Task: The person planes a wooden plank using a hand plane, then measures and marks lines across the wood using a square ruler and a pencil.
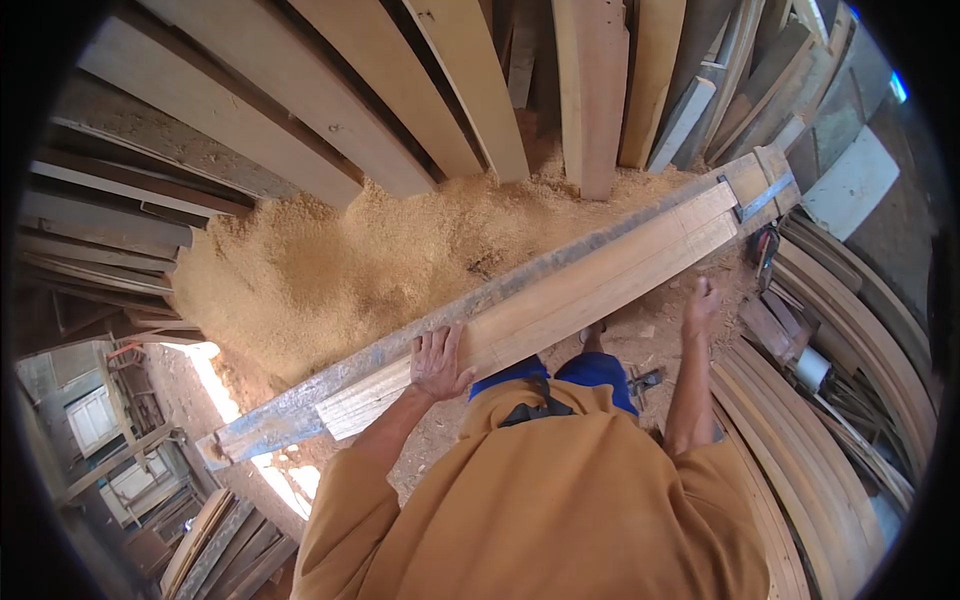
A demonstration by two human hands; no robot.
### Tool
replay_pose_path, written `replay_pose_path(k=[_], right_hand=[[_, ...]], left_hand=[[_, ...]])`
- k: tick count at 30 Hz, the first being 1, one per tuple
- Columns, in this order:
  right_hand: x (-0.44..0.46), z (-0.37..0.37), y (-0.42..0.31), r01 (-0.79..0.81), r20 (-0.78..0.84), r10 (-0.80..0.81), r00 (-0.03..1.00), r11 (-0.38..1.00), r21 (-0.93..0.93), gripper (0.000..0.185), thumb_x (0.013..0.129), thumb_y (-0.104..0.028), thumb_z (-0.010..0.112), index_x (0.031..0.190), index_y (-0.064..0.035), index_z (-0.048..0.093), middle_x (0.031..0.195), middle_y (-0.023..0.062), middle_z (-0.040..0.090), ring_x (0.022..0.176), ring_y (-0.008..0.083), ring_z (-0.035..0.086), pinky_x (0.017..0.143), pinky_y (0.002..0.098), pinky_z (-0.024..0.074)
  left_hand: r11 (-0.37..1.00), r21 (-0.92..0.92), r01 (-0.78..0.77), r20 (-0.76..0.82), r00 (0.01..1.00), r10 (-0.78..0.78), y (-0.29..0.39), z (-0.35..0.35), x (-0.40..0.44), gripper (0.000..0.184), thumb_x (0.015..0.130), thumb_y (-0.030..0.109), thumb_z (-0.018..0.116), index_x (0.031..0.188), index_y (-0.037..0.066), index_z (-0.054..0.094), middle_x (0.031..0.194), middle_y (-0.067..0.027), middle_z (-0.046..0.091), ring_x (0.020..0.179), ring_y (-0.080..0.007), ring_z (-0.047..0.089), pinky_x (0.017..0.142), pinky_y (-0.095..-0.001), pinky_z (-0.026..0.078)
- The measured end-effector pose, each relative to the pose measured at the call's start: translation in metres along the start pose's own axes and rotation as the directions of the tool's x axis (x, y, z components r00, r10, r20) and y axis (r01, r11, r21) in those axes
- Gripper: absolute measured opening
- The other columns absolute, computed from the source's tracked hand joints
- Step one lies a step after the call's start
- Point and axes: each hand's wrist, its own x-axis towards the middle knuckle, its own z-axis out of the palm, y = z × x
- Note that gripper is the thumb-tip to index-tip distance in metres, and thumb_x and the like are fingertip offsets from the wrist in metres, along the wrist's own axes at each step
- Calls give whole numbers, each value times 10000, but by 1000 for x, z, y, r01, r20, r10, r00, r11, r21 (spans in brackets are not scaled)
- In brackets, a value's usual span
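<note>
A long pale wooden plank (560, 305) lies on a narrow, worn bench beam (400, 318) that runs diagonally in front of me. My left hand (437, 364) rests on the plank with its palm down and fingers stretched out. At the beam's right end, a blue-grey metal piece (767, 197) sits across a wooden block, close to the plank's end. My right hand (702, 306) is raised on the near side of the plank, apart from it. Its fingers are curled in, and whatever they might hold is hidden.
Sawdust (330, 265) is heaped behind the beam, with several upright boards (590, 90) beyond it. Stacked long boards (800, 450) lie at my right, near a dark tool (766, 250) by the beam's end. A small dark object (648, 380) is on the ground near my legs.
</note>
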Motion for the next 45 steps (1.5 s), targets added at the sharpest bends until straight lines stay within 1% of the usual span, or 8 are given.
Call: replay_pose_path(k=[4, 7, 8, 11, 15, 20, 40, 45], right_hand=[[-91, 48, 15, -111, 74, 100, 992, 981, 161, 515, 1117, -384, 608, 1442, 15, 595, 1221, 141, 711, 1133, 201, 659, 914, 400, 538], [-157, 55, -70, -417, 221, 357, 908, 825, 382, 573, 1133, -386, 560, 1466, 80, 556, 1441, 203, 642, 1195, 365, 681, 1053, 476, 524], [-164, 65, -74, -409, 204, 355, 912, 787, 461, 590, 1121, -394, 565, 1464, 86, 542, 1405, 232, 673, 1194, 414, 694, 1060, 494, 521], [-169, 92, -58, -68, 90, 60, 994, 994, 85, 605, 1102, -399, 580, 1452, 92, 529, 1341, 295, 699, 1217, 474, 688, 1057, 511, 521], [-183, 83, -96, -89, 56, 84, 995, 991, 97, 557, 1090, -394, 584, 1349, 99, 584, 1295, 376, 687, 1258, 504, 667, 1073, 516, 512], [-180, 66, -97, -118, 171, 98, 980, 987, 110, 584, 1070, -417, 616, 1366, 83, 559, 1306, 377, 689, 1278, 517, 660, 1093, 519, 510], [-170, 56, -85, -70, 274, 39, 961, 992, 102, 597, 1033, -454, 670, 1322, 66, 623, 1297, 349, 712, 1239, 499, 693, 1039, 496, 543], [-137, 59, -22, -460, 492, 254, 833, 812, 359, 744, 1036, -547, 678, 1502, 14, 532, 1343, 306, 724, 1224, 423, 737, 1030, 472, 573]], left_hand=[[999, -47, 15, -7, 1000, -15, 2, -15, 8, 1023, 911, 604, 682, 1654, -15, 348, 1394, -227, 560, 1250, -411, 525, 1067, -596, 380], [997, -74, 24, 20, 1000, -22, 2, -17, 10, 1000, 937, 601, 661, 1655, -18, 344, 1386, -233, 584, 1250, -406, 547, 1061, -584, 407], [997, -71, 38, 77, 996, -33, 1, -19, 17, 995, 945, 603, 654, 1656, -19, 341, 1395, -235, 586, 1259, -409, 552, 1070, -584, 414], [998, -53, 41, 131, 991, -34, -4, -20, 23, 990, 960, 612, 647, 1655, -20, 334, 1422, -250, 587, 1299, -429, 560, 1101, -592, 431], [995, -95, 31, 174, 985, -14, 2, -23, 31, 982, 955, 596, 682, 1640, -20, 344, 1426, -284, 592, 1320, -462, 575, 1124, -593, 453], [992, -110, -68, -12, 998, 67, -19, -13, 35, 896, 939, 533, 737, 1566, -28, 429, 1319, -300, 653, 1248, -464, 632, 1062, -563, 512], [962, -240, -132, 55, 987, 149, 52, -23, 139, 717, 940, 442, 764, 1456, -13, 562, 1300, -309, 688, 1234, -498, 650, 1058, -574, 511], [966, -234, -110, 79, 988, 131, 81, -31, 166, 828, 944, 524, 749, 1493, -47, 508, 1367, -358, 649, 1309, -519, 616, 1118, -560, 493]])
